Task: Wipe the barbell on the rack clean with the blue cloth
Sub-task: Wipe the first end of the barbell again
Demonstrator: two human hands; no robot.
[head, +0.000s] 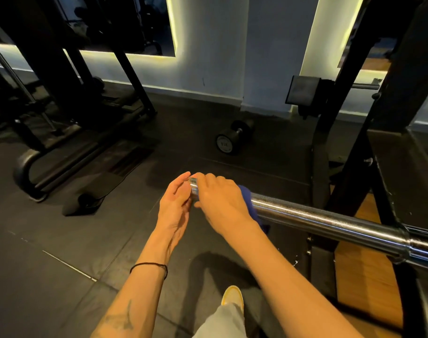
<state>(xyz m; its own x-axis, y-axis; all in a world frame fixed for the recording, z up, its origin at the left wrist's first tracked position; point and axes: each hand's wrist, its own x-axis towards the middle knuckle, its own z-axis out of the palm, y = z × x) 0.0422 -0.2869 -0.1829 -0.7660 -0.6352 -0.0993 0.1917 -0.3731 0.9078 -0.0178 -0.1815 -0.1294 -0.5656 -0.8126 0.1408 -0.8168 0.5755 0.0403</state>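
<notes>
dark rubber floor tiles fill most of the frame, with a pale wall lit by glowing strips across the top. at lower right, the chrome barbell lies across the black rack, its sleeve running from the right edge toward the centre of the frame, where its free end shows between the two hands. the blue cloth is wrapped over the sleeve just right of centre, mostly hidden under the right hand. that hand lies on top of the bar end with its fingers curled down over the cloth and the steel, close together; the fingertips are out of sight on the far side. the left hand sits just left of the bar's end face, palm turned toward it, fingers straight and held together, the tips reaching up past the rim; whether the palm touches the end i cannot tell. a thin black band circles the left wrist. a black dumbbell lies on the floor above centre, well apart from the hands. another dark machine frame fills the upper left. a yellow shoe and a grey trouser leg show at the bottom centre.
</notes>
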